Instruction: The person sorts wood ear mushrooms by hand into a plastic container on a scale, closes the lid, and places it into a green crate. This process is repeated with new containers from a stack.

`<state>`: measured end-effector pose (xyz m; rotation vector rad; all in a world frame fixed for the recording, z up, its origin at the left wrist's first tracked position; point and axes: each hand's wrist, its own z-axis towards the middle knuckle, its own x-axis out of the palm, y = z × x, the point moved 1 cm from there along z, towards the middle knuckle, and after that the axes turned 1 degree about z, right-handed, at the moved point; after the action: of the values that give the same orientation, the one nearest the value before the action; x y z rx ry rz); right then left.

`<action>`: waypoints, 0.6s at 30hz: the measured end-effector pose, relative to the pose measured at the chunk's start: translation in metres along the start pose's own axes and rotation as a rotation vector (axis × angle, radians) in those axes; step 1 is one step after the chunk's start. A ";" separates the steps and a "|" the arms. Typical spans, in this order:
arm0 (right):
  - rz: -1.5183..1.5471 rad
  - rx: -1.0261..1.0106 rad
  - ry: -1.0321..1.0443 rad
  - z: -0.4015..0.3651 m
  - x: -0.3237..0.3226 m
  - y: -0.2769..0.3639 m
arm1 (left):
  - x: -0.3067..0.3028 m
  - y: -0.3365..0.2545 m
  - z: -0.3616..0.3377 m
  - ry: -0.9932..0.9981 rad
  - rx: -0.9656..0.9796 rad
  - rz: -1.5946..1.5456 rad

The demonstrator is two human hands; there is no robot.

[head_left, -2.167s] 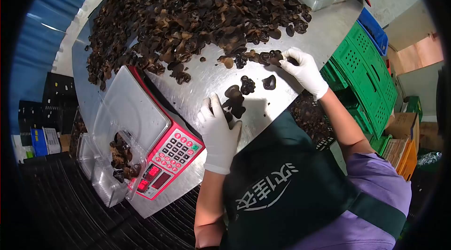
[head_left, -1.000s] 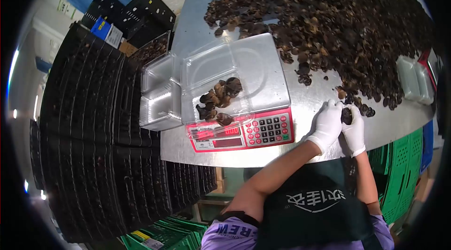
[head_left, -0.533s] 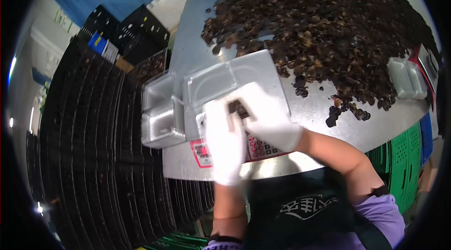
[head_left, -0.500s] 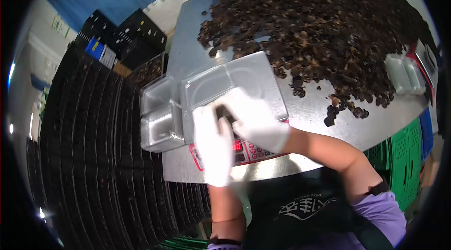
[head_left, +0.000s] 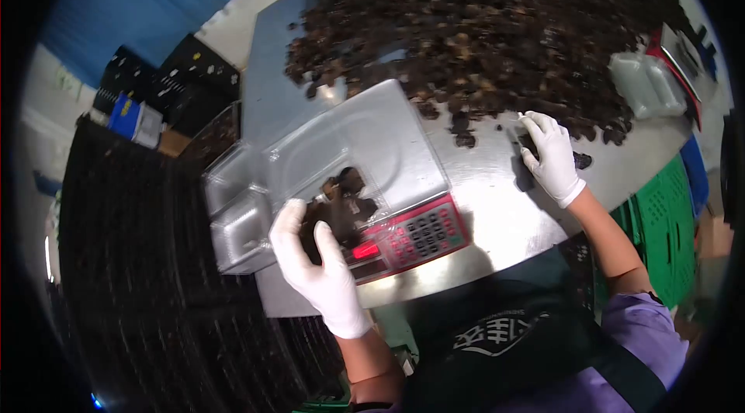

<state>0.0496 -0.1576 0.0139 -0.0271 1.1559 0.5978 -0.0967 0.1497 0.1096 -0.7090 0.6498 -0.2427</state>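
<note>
My left hand (head_left: 320, 269), in a white glove, is at the near left part of a clear plastic tray (head_left: 272, 161) on a red digital scale (head_left: 423, 234). Its thumb and fingers are apart, with dark brown mushroom-like pieces (head_left: 345, 199) between and beyond them. Whether it touches those pieces is hard to see. My right hand (head_left: 552, 161), also gloved, hovers over the metal table at the near edge of a big heap of the same dark pieces (head_left: 481, 40). Its fingers are spread and slightly curved, and no held piece shows.
More clear trays (head_left: 237, 234) sit left of the scale. Another clear tray (head_left: 648, 83) stands by a second red scale (head_left: 675, 64) on the right. Black crates (head_left: 155, 234) are stacked at the left, green crates (head_left: 660, 219) at the right below the table (head_left: 497, 227).
My hands were together over the tray; the right has moved away rightwards to the heap's edge. My left hand has shifted left and spread its fingers. The camera view has turned slightly.
</note>
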 end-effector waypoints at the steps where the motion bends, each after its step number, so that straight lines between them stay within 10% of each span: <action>1: -0.075 0.021 -0.040 -0.018 0.003 -0.022 | 0.016 -0.007 -0.010 0.069 0.066 -0.076; 7: -0.021 0.026 0.056 -0.110 -0.004 -0.039 | 0.151 -0.055 -0.110 0.903 0.384 -0.280; 11: 0.004 0.155 -0.129 -0.124 -0.023 -0.051 | 0.217 -0.045 -0.147 0.801 0.699 -0.032; 18: 0.003 0.242 -0.178 -0.095 -0.025 -0.082 | 0.232 -0.048 -0.133 0.838 0.471 0.045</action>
<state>-0.0007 -0.2679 -0.0272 0.2306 1.0481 0.4505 0.0008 -0.0528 -0.0434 -0.1070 1.3452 -0.6423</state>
